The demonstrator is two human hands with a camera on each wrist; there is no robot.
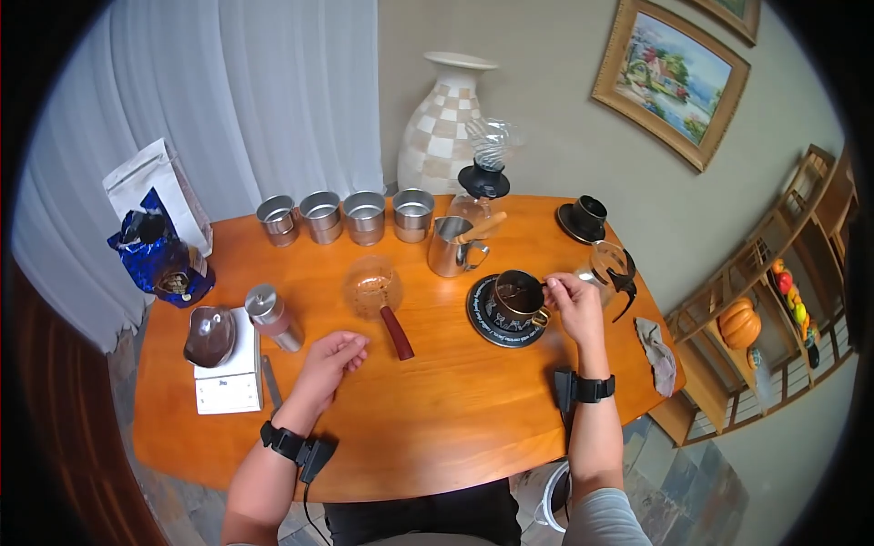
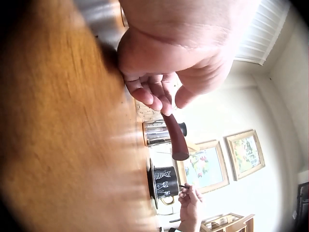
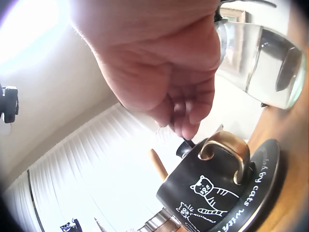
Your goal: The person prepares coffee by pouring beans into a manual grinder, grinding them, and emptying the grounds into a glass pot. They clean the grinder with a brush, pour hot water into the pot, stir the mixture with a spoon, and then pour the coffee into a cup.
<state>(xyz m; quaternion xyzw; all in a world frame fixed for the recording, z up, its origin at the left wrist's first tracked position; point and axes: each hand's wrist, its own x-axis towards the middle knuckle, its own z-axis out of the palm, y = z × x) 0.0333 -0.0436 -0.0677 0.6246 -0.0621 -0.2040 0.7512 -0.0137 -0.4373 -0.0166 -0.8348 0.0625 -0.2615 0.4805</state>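
Note:
A black cup with white cat drawings and a gold handle (image 1: pixel 517 298) (image 3: pixel 203 186) stands on its black saucer (image 1: pixel 505 338) (image 3: pixel 270 169). Over the cup's right rim, my right hand (image 1: pixel 575 305) (image 3: pixel 159 72) pinches the end of a thin dark stick (image 2: pixel 183 186) that reaches into the cup; its lower end is hidden. Dark liquid seems to lie inside. My left hand (image 1: pixel 330 364) (image 2: pixel 169 58) is held low over the table's left part, fingers loosely curled around nothing. Just right of it lies a round clear item (image 1: pixel 371 284) with a dark red handle (image 1: pixel 396 334) (image 2: pixel 176 137).
Steel pitcher (image 1: pixel 448 247) with a wooden-handled tool stands behind the saucer, several steel canisters (image 1: pixel 364 218) at the back. A glass server (image 1: pixel 608 264), second cup (image 1: pixel 589 215) and cloth (image 1: pixel 655 355) are right; grinder (image 1: pixel 273 318), scale (image 1: pixel 228 387) with bowl (image 1: pixel 209 337), and bags (image 1: pixel 159 255) left.

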